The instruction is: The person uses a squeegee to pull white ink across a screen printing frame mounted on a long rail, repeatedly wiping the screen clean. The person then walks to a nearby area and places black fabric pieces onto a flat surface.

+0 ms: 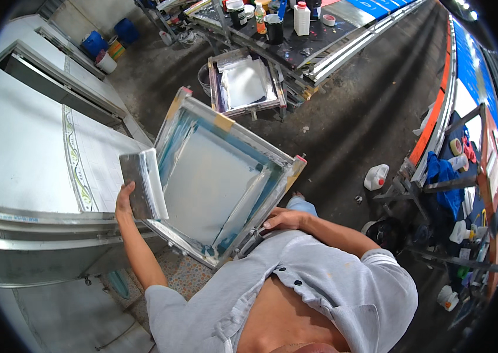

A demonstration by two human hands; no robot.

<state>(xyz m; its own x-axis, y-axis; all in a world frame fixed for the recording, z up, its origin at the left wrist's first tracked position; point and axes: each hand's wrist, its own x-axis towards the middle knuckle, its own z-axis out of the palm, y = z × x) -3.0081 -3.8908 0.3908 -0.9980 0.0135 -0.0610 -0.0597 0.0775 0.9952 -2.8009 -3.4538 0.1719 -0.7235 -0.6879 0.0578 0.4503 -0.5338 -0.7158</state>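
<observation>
A screen-printing frame is tilted in front of me, its pale mesh edged in blue-green and its corners patched with tan tape. At its near right side, my right hand is closed on the frame's edge, thumb on top. A squeegee with a flat grey metal body and a pale, coated long edge stands at the frame's left side. My left hand is wrapped round the squeegee's outer side. Whether the squeegee touches the frame, I cannot tell.
A second screen frame leans below a dark work table holding bottles and tubs. To the left is a white-tiled wall with a metal-edged ledge. A white jug sits on the floor, near a cluttered rack at right.
</observation>
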